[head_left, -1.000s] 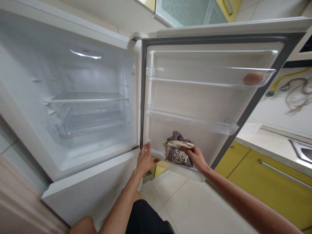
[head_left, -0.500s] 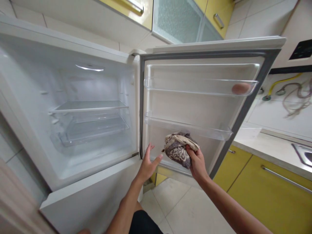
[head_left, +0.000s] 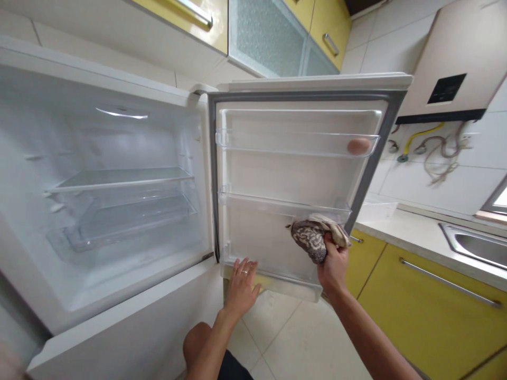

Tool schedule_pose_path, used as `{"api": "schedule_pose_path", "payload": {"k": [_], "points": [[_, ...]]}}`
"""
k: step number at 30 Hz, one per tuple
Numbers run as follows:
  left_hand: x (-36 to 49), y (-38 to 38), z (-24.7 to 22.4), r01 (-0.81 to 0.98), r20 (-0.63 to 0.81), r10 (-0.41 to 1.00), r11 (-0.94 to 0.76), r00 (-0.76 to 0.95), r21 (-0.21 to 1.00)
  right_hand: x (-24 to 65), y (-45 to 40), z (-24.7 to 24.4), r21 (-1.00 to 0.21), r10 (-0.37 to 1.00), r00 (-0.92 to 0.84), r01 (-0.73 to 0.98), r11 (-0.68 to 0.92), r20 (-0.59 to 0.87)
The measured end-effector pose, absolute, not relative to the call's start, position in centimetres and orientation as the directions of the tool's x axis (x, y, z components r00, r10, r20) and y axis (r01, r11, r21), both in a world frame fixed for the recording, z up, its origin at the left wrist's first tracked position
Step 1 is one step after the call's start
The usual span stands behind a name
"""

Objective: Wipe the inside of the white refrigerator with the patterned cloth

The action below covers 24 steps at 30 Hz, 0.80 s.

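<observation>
My right hand [head_left: 333,266] grips a bunched cloth [head_left: 311,240], dark grey with a pale swirl pattern and a beige side. It hangs in front of the open refrigerator door [head_left: 277,174], just under the middle clear door shelf [head_left: 277,203]. Lower down, my left hand [head_left: 242,290] holds nothing; its fingers are spread by the bottom door bin [head_left: 285,285], and whether they touch it I cannot tell. A ring shows on one finger. In the top door shelf [head_left: 285,143] lies a brown egg [head_left: 358,146], at the right end.
To the left is the refrigerator's interior with a glass shelf [head_left: 122,178] and a clear drawer [head_left: 130,216]. At right stand yellow cabinets [head_left: 420,311] under a counter with a metal sink [head_left: 479,245]. A water heater [head_left: 455,63] hangs above hoses [head_left: 443,142].
My right hand has carried the cloth to the right against the door. The left hand has dropped lower, towards the bottom bin. The view has turned to the right.
</observation>
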<state>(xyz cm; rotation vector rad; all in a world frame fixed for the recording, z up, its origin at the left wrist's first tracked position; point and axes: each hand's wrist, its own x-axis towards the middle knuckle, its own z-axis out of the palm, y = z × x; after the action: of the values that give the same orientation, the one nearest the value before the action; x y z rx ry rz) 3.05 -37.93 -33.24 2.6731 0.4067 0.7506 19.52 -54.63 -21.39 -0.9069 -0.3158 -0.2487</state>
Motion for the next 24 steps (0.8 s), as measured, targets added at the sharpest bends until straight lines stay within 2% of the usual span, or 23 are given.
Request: {"api": "schedule_pose_path", "payload": {"k": [4,10,16,24], "points": [[3.8,-38.5,-34.8,0.222,0.552,0.356,-0.929,0.754,0.296,19.2,-50.5,-21.1,-0.728,0.008,0.905,0.337,0.597,0.425],[4.4,-38.2,-36.2,0.18,0.647,0.285,-0.957,0.707,0.225,16.1,-43.1,-20.4,-0.698,0.202,0.899,0.144,0.702,0.388],[5.0,-38.9,-36.3,0.23,0.626,0.362,-0.931,0.691,0.284,12.3,-36.9,-19.8,-0.683,0.445,0.831,-0.113,0.722,0.333],[4.8,-38.7,-36.8,0.27,0.502,0.428,-0.894,0.751,0.358,8.9,-33.7,-18.7,-0.699,0.68,0.702,-0.377,0.608,0.213]]}}
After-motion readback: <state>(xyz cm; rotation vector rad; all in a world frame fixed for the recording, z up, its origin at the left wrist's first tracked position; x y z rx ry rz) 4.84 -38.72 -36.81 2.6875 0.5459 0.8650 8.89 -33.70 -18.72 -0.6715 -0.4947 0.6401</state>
